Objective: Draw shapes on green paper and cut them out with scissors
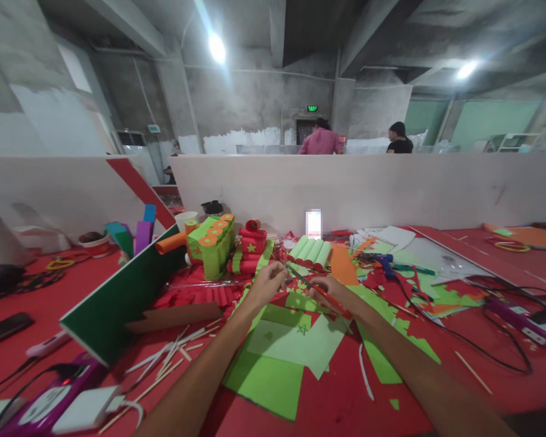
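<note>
My left hand (269,281) is closed in a pinch near the middle of the table, at the tip of a pair of scissors; what its fingers hold is too small to name. My right hand (326,292) is wrapped round the scissors (332,301), whose blades point up and left toward my left hand. Below both hands lie green paper sheets (270,379) and a paler green sheet (295,343) with a star drawn on it. Pale green paper rolls (310,252) lie just beyond, beside an orange sheet (343,265).
Green and orange rolls (216,246) and red rolls (251,247) stand left of centre. A dark green board (118,303) leans at the left, near thin sticks (164,370). At the right are a blue glue gun (385,264) and power strip (528,321). Two people are beyond the partition (368,191).
</note>
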A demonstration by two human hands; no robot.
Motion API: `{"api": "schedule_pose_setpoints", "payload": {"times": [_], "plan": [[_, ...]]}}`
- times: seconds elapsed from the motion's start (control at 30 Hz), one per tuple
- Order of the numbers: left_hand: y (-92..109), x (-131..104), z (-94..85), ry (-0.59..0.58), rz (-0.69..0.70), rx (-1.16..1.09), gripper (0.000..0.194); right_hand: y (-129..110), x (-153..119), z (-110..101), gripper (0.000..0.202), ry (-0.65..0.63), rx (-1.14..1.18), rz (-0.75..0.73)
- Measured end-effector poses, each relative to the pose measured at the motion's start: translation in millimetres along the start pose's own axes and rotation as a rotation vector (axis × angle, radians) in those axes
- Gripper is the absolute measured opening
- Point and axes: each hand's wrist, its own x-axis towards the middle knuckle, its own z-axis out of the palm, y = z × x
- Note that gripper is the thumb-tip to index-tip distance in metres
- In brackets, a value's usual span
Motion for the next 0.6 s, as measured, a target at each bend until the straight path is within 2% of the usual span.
{"api": "schedule_pose_setpoints", "payload": {"times": [0.3,0.6], "plan": [[3,-1,1.6,-0.002,0.017,0.005,0.024,-8,-4,5,0.043,-0.038,0.080,0.066],[6,-4,3.1,0.004,0.018,-0.006,0.027,-19,-4,9,0.044,-0.002,0.121,0.095]]}}
